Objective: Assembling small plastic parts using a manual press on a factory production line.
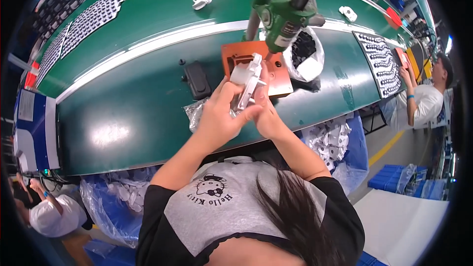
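Between my two hands is a white moulded plastic part (250,80), tilted, with a rounded body and small pegs along one edge. My left hand (223,107) grips it from the left, thumb along its lower end. On its right side, my right hand (266,111) is closed against it, fingers partly hidden behind it. Just beyond my hands lies an orange fixture block (282,76) under a green bench press (285,17). A black rectangular plastic piece (197,80) lies left of the fixture, and a crumpled clear plastic bag (194,113) is beside my left wrist.
A white bag (311,64) of small black parts stands right of the press. Trays of dark parts (379,64) lie at right and far left. White parts sit on the green conveyor (162,15). Blue-lined bins (357,152) of white pieces stand below the bench; co-workers sit either side.
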A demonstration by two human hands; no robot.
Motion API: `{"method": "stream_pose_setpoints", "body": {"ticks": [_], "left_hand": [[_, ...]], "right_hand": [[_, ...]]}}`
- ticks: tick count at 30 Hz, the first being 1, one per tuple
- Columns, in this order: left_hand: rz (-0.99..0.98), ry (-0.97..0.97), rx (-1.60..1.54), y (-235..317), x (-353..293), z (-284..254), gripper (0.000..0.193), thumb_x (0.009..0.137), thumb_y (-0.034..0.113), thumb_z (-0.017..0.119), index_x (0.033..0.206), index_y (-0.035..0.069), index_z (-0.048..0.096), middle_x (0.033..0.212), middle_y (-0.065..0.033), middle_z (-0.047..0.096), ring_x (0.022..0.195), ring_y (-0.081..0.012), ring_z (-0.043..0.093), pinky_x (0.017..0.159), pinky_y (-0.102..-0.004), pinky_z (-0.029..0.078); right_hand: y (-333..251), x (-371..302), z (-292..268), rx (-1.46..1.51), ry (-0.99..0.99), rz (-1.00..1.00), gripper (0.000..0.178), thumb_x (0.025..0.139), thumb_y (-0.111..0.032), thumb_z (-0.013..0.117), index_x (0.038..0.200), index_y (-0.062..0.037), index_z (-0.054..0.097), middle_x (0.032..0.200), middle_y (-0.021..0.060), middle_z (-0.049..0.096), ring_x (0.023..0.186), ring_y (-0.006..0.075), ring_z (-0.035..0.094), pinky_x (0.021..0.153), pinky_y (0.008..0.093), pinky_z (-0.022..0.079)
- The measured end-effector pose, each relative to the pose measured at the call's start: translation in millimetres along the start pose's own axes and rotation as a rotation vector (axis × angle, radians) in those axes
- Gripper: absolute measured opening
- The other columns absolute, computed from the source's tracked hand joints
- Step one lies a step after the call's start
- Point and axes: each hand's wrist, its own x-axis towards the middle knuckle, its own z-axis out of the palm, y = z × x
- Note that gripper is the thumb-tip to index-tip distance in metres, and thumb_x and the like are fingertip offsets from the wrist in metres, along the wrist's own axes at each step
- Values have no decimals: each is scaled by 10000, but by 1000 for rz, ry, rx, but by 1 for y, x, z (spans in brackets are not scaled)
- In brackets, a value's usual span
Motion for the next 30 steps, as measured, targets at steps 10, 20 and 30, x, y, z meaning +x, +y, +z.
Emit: {"method": "stream_pose_setpoints", "body": {"ticks": [10, 20, 30], "left_hand": [[531, -248, 705, -43, 54, 5, 173, 778, 78, 553, 921, 7, 486, 1058, -231, 588, 1005, -348, 583, 895, -404, 460], [533, -226, 735, -59, 58, 31, 150, 762, 91, 544, 909, 62, 546, 1051, -230, 593, 1039, -367, 559, 953, -431, 411], [455, -257, 560, -72, 50, 20, 138, 765, 146, 554, 846, 34, 570, 1084, -208, 574, 1096, -317, 521, 976, -424, 389]], "right_hand": [[-3, 52, -172, -1220, 507, -92, 174, 826, -93, 526, 938, -9, 630, 835, 149, 642, 787, 227, 638, 720, 342, 484], [42, 124, -266, -1553, 400, 49, 142, 732, -79, 547, 831, 8, 598, 869, 224, 619, 835, 386, 583, 764, 418, 458], [-1, 89, -210, -858, 458, -27, 232, 805, -53, 578, 1026, -6, 633, 820, 90, 665, 737, 151, 620, 703, 258, 478]]}}
